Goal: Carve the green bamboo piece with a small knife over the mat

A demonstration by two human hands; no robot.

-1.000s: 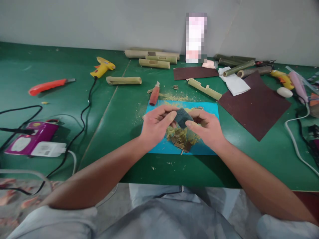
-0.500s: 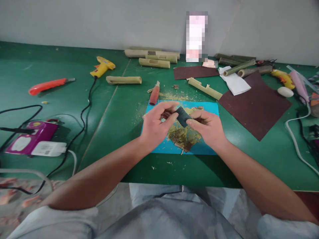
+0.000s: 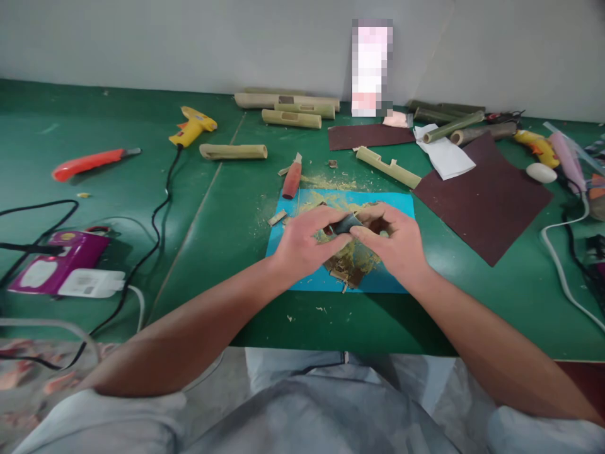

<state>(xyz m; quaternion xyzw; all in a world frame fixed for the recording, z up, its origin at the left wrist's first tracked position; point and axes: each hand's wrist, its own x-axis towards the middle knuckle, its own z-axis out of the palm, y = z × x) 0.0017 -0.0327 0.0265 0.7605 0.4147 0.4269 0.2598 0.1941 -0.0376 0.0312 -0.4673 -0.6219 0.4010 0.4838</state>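
Note:
A small dark piece of sandpaper (image 3: 347, 224) is bent into a curve between my two hands. My left hand (image 3: 302, 239) pinches its left end with thumb and fingers. At its right end, my right hand (image 3: 396, 238) grips it the same way, the thumbtips almost touching. Both hands hover over a blue sheet (image 3: 314, 282) strewn with yellowish shavings (image 3: 352, 260) and brown scraps. Just beyond the sheet's upper left edge lies a red-handled knife (image 3: 292, 180). My fingers partly hide the sandpaper.
Cut bamboo pieces (image 3: 387, 167) lie beyond the sheet, more (image 3: 292, 118) along the wall. Brown sheets (image 3: 486, 214) spread on the right. Leftward are a yellow glue gun (image 3: 191, 129), an orange cutter (image 3: 92, 164) and a purple power strip (image 3: 87, 252) with cords.
The sandpaper was held flat and tilted; now it is bent into a curve. My hands have drawn closer together, and the left hand has moved slightly lower.

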